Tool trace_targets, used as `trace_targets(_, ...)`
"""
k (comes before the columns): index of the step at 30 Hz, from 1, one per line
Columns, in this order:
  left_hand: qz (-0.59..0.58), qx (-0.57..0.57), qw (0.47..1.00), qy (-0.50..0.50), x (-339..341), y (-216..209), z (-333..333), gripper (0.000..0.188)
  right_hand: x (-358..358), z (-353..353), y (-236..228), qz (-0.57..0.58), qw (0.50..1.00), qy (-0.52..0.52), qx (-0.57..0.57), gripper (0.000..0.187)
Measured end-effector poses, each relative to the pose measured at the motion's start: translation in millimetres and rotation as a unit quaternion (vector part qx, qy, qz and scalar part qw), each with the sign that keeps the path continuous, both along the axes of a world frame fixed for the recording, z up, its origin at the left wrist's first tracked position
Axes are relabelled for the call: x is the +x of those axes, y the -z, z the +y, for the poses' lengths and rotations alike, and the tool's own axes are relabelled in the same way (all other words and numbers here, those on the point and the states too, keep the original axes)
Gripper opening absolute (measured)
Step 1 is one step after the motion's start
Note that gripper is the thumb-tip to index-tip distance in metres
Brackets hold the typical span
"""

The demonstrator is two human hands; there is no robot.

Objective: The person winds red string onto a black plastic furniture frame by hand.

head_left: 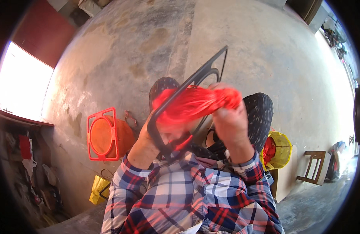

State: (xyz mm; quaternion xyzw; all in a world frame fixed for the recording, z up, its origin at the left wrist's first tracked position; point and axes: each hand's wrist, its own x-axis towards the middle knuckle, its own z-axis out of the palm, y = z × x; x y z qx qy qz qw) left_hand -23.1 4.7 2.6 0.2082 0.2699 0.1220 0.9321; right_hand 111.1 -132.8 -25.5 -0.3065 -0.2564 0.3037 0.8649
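A black rectangular frame with a round ring inside it (179,89) is held up at a slant in front of my chest. Across it lies a bunched bright red cloth (195,104), smeared by motion. My left hand (145,145) is closed at the frame's near left side; the frame and the cloth partly cover its fingers. At the cloth's right end, my right hand (230,124) is closed on the gathered red cloth, its thumb side uppermost.
On the floor to the left, a red square frame (89,134) rests against an orange round object (123,136). A yellow bag (98,189) lies nearer. At right stand a yellow mesh basket (282,146) with red cloth inside and a small wooden stool (314,167).
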Motion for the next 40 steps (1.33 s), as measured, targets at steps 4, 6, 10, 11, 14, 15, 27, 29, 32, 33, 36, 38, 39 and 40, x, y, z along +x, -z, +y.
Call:
trace_targets(4, -0.075, 0.232, 0.961, 0.131, 0, -19, 4, 0.077, 41, -11, -36, 0.189, 0.975, 0.013, 0.115, 0.036)
trace_targets(6, -0.138, 0.22, 0.952, 0.163, -3, -9, 10, 0.08, 62, -14, -34, 0.183, 0.973, 0.039, 0.134, 0.036)
trace_targets(10, -0.132, 0.202, 0.959, 0.147, -11, -1, 25, 0.063, 63, -10, 15, -0.004, 0.981, 0.188, -0.054, 0.031)
trace_targets(11, -0.115, 0.22, 0.961, 0.124, -11, 3, 34, 0.061, 57, -13, 20, -0.139, 0.947, 0.205, -0.205, 0.028)
trace_targets(14, -0.082, 0.243, 0.963, 0.076, -11, -2, 43, 0.056, 44, -13, 35, -0.25, 0.88, 0.105, -0.389, 0.029)
trace_targets(15, -0.057, 0.256, 0.962, 0.07, -8, -7, 44, 0.05, 38, -11, 41, -0.246, 0.881, 0.104, -0.39, 0.029)
trace_targets(27, 0.055, 0.131, 0.981, 0.128, 21, 0, 51, 0.034, 20, -27, 54, 0.069, 0.982, -0.012, -0.173, 0.038)
trace_targets(29, 0.063, 0.12, 0.983, 0.12, 23, 3, 46, 0.033, 15, -24, 41, 0.136, 0.979, -0.008, -0.149, 0.042)
trace_targets(32, 0.105, 0.081, 0.986, 0.099, 28, -1, 39, 0.041, 16, -23, 52, 0.228, 0.969, 0.011, -0.098, 0.045)
trace_targets(33, 0.104, 0.093, 0.986, 0.096, 27, -3, 39, 0.041, 17, -24, 54, 0.218, 0.968, -0.002, -0.125, 0.038)
trace_targets(36, 0.101, 0.126, 0.982, 0.099, 22, -8, 37, 0.042, 13, -20, 58, 0.203, 0.961, -0.032, -0.187, 0.031)
trace_targets(38, 0.099, 0.148, 0.978, 0.109, 18, -10, 35, 0.044, 1, -13, 73, 0.13, 0.959, -0.09, -0.235, 0.036)
trace_targets(39, 0.062, 0.16, 0.977, 0.129, 16, -9, 34, 0.045, -2, -8, 79, 0.095, 0.949, -0.113, -0.279, 0.044)
trace_targets(40, 0.024, 0.172, 0.974, 0.148, 13, -8, 35, 0.05, -5, -1, 84, 0.082, 0.948, -0.135, -0.275, 0.053)
